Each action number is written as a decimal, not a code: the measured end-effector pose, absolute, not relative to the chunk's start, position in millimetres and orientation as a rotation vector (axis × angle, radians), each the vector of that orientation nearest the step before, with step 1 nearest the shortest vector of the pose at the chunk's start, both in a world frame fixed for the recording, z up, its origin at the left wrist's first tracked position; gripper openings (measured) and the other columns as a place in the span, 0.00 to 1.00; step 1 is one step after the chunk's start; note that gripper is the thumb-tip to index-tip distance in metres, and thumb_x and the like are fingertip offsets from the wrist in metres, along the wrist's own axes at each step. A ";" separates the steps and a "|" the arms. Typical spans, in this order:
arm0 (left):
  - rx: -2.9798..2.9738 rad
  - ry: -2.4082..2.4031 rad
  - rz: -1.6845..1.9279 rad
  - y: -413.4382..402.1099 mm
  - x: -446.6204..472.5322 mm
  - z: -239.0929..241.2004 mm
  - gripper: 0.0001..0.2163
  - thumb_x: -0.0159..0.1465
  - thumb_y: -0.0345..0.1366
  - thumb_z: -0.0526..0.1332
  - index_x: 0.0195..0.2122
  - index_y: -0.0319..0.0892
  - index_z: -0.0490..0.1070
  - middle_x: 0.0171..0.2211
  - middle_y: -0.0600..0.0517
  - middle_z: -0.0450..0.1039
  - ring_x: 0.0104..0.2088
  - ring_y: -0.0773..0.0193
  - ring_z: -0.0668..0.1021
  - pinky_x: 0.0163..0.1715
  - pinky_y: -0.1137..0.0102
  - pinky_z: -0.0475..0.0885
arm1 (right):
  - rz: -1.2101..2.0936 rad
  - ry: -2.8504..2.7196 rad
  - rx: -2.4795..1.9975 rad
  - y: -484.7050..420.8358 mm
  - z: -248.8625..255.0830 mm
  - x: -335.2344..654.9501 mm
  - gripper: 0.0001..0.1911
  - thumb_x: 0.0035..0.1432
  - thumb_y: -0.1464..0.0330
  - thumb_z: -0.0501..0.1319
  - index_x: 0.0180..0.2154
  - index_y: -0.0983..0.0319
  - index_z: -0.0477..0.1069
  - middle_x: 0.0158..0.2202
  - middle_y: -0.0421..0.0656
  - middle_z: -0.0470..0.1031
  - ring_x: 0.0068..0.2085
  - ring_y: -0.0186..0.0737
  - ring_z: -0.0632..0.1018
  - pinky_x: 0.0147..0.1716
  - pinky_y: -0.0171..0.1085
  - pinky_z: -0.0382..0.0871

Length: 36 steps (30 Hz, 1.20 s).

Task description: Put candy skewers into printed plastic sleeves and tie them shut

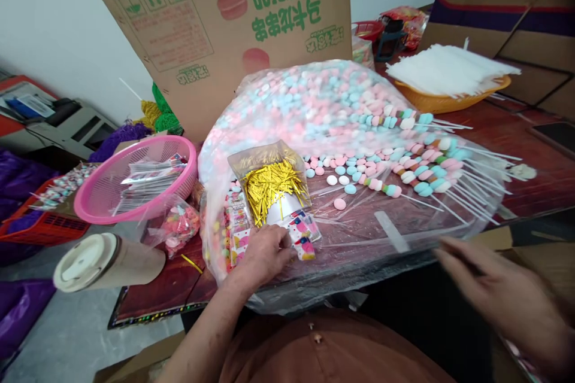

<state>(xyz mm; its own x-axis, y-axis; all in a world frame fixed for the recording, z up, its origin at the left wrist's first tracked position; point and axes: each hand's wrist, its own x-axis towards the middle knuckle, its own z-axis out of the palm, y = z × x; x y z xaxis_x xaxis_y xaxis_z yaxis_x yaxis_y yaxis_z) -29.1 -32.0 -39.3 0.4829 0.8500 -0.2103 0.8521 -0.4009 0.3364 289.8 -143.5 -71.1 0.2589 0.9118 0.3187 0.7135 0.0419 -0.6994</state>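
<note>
My left hand [265,254] rests at the table's front edge, fingers curled down by small printed plastic bags [302,233]; whatever its fingertips press on is hidden. Just beyond it, gold twist ties [274,182] fill an open clear-and-silver pouch. On the right, my right hand [498,287] hangs past the table edge, blurred by motion, with fingers stretched out and no object visible in them. Candy skewers [426,167] on white sticks lie in a pile, one skewer [380,185] apart from them. Loose pink, white and blue candies [344,179] lie around on the plastic.
A big clear bag of candies [314,96] leans before a cardboard box [215,30]. Left are a pink basket [85,200] of printed wrappers and a lidded cup [135,260]. Back right, white sticks [449,69] fill a yellow basket [489,88]. Clear tape [392,232] marks the front.
</note>
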 end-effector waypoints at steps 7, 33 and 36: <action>2.361 1.473 0.034 -8.3 -45.9 -27.6 0.07 0.59 0.37 0.58 0.28 0.41 0.72 0.23 0.54 0.74 0.27 0.65 0.74 0.31 0.71 0.64 | 0.440 -1.980 -1.340 -37.7 -60.3 143.8 0.15 0.54 0.68 0.59 0.45 0.65 0.69 0.41 0.50 0.72 0.43 0.47 0.70 0.43 0.45 0.64; 2.358 1.534 0.404 10.0 -45.8 -23.3 0.16 0.60 0.42 0.58 0.47 0.40 0.68 0.43 0.44 0.74 0.44 0.56 0.74 0.45 0.63 0.65 | 0.495 -1.724 -1.251 7.1 -81.8 128.2 0.15 0.59 0.66 0.50 0.21 0.60 0.59 0.21 0.39 0.63 0.27 0.36 0.64 0.28 0.35 0.55; 2.364 1.607 0.338 4.8 -43.5 -15.4 0.18 0.58 0.42 0.59 0.49 0.42 0.67 0.43 0.45 0.75 0.44 0.54 0.73 0.46 0.60 0.63 | 0.454 -1.698 -1.278 4.0 -81.4 126.7 0.16 0.61 0.65 0.48 0.22 0.60 0.58 0.21 0.39 0.63 0.27 0.36 0.64 0.27 0.34 0.55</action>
